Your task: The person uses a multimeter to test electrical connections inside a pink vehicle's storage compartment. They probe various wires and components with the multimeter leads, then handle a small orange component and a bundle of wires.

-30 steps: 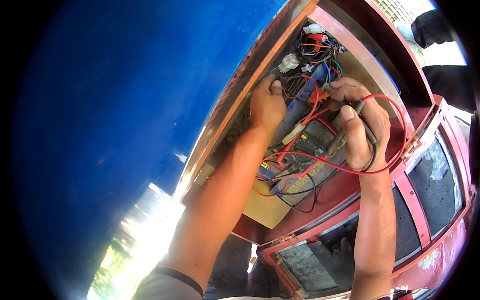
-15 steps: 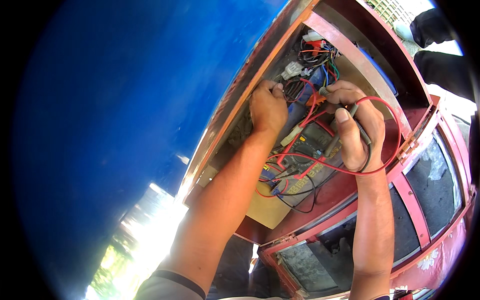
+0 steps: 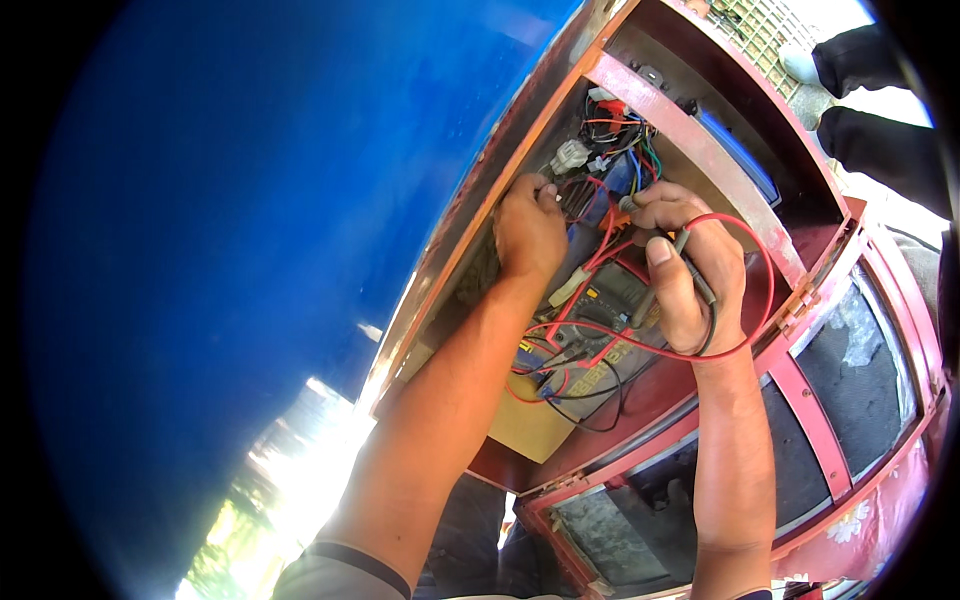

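In an open red metal compartment point(image 3: 690, 125), my left hand point(image 3: 530, 230) is closed with thumb and fingertips at dark wires; what it grips is mostly hidden. My right hand point(image 3: 690, 280) holds two multimeter probes point(image 3: 675, 250), with fingertips at a small grey cylindrical piece point(image 3: 628, 203) near the left hand. A multimeter point(image 3: 600, 310) in a red holster lies below the hands, red and black leads looping from it over and around my right hand. Above them are a white plastic connector point(image 3: 570, 155) and a tangle of coloured wires point(image 3: 630, 135).
A large blue panel point(image 3: 230, 230) fills the left. A red windowed lid point(image 3: 810, 420) with hinges lies at the lower right. Another person's dark-clothed legs point(image 3: 870, 150) stand at the upper right beside a metal grate point(image 3: 765, 35). Cardboard point(image 3: 530, 430) lies inside the compartment.
Both hands, the compartment and the meter appear shifted slightly left and down in the picture, with more of the upper compartment showing. The grips look much the same.
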Motion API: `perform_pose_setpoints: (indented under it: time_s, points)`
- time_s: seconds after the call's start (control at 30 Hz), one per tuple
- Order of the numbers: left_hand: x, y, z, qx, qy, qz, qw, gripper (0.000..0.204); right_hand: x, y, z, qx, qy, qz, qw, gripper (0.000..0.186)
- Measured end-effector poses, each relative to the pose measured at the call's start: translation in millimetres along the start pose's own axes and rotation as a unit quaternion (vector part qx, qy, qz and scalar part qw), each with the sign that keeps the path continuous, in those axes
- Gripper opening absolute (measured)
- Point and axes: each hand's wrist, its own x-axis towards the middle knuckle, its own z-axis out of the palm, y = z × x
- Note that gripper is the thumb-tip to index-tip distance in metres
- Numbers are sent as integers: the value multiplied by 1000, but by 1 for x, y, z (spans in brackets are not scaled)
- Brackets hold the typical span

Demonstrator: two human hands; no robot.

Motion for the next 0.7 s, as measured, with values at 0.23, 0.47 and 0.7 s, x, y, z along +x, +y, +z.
perform_pose_setpoints:
  time_s: [0.23, 0.47, 0.7]
  points:
    - [12, -23, 8, -77, -37, 21, 996, 30, 2, 0, 1, 12, 1, -7, 1000, 20]
    - [10, -27, 11, -131, -46, -4, 990, 37, 3, -1, 2, 5, 4, -7, 1000, 19]
    - [1, -17, 6, -91, -11, 19, 996, 30, 2, -2, 1, -2, 4, -1, 1000, 19]
